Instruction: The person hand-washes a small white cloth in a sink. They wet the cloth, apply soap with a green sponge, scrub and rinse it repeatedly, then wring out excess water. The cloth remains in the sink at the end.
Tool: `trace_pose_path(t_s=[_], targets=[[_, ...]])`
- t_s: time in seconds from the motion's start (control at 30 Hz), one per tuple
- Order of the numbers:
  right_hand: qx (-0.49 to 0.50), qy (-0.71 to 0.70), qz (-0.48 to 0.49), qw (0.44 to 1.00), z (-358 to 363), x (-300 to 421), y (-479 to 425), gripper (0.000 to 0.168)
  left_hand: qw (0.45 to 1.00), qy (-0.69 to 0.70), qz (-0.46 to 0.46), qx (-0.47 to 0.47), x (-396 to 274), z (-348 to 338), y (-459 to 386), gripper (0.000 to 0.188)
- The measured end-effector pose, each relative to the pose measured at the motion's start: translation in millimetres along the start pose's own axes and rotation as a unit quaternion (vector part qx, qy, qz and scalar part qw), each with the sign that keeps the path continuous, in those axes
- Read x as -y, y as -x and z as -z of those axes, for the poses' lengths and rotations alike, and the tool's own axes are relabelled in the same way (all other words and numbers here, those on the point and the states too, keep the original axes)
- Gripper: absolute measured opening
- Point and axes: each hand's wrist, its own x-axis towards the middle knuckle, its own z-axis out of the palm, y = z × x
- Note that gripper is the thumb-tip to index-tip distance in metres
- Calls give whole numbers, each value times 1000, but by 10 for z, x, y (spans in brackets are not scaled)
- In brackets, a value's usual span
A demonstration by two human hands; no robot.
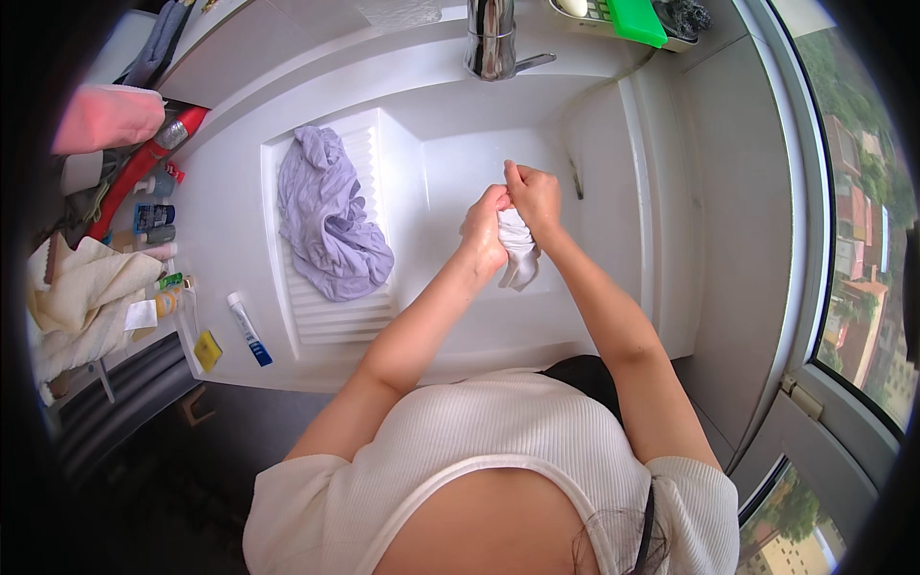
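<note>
Both of my hands are together over the basin of a white laundry sink. My left hand and my right hand grip a bunched white cloth between them. Its loose end hangs below my fingers, towards my body; the part inside my fists is hidden. The skin of my left hand looks wet. To the left, a crumpled lavender garment lies on the sink's ribbed washboard, apart from my hands.
A chrome faucet with a side lever stands at the back. On the left ledge lie a toothpaste-like tube and a yellow sponge, beside several bottles. A tray holding a green item sits at back right, near a window.
</note>
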Motion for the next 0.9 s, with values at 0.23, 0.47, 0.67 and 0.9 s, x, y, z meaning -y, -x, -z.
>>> trace_pose_path(t_s=[0.23, 0.47, 0.67, 0.9], targets=[[-63, 50, 247, 966, -227, -113, 196, 37, 998, 25, 40, 40, 8, 178, -139, 18], [-30, 86, 234, 968, -129, -45, 347, 39, 997, 56, 1, 54, 8, 291, -173, 27], [-72, 124, 86, 986, 71, -291, -162, 46, 995, -39, 33, 90, 15, 120, 24, 26], [319, -157, -222, 908, 616, -199, 71, 39, 903, -329, -216, 172, -322, 294, -143, 33]])
